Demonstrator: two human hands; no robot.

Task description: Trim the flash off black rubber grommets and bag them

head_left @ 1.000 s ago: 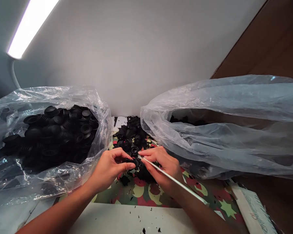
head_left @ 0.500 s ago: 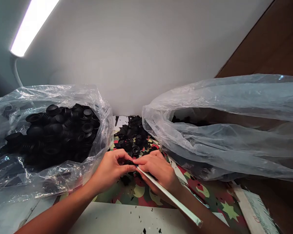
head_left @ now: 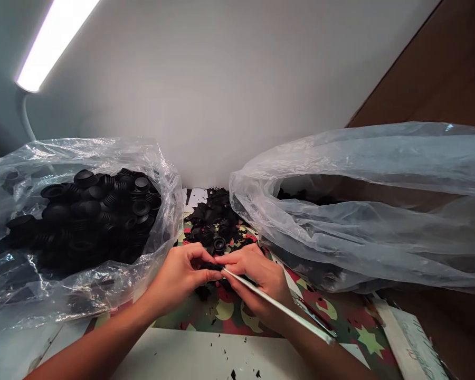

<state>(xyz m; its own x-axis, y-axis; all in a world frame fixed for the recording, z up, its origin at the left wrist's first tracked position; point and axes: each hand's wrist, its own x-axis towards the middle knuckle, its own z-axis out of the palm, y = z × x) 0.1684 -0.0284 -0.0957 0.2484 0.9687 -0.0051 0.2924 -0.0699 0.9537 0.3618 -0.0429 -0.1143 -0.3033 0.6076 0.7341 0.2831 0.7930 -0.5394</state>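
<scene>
- Grey wall [head_left: 241, 79] fills the space beyond the fingers, with a lit lamp [head_left: 55, 45] high to their left and a brown panel [head_left: 431, 68] far to their right.
- Beneath the fingers lies a patterned sheet [head_left: 224, 312] with yellow and red shapes; nearer the person is a pale surface [head_left: 182, 351] dotted with black crumbs.
- Left hand [head_left: 182, 274]: thumb and forefinger pinch a small black piece [head_left: 212, 266], mostly hidden between the fingertips of both hands.
- Right hand [head_left: 257, 277]: thumb and forefinger close round a long pale rod [head_left: 281, 307], its front end at the black piece, its rear slanting back over the wrist.
- Just beyond the fingertips sits a ringed black part [head_left: 219, 243], with a heap of black scraps [head_left: 214, 214] behind it.
- Left of the fingers, a clear bag [head_left: 111, 279] holds many ribbed black parts [head_left: 91, 211].
- Right of them spreads another plastic bag [head_left: 340, 227], dark matter inside, too shadowed to identify.
</scene>
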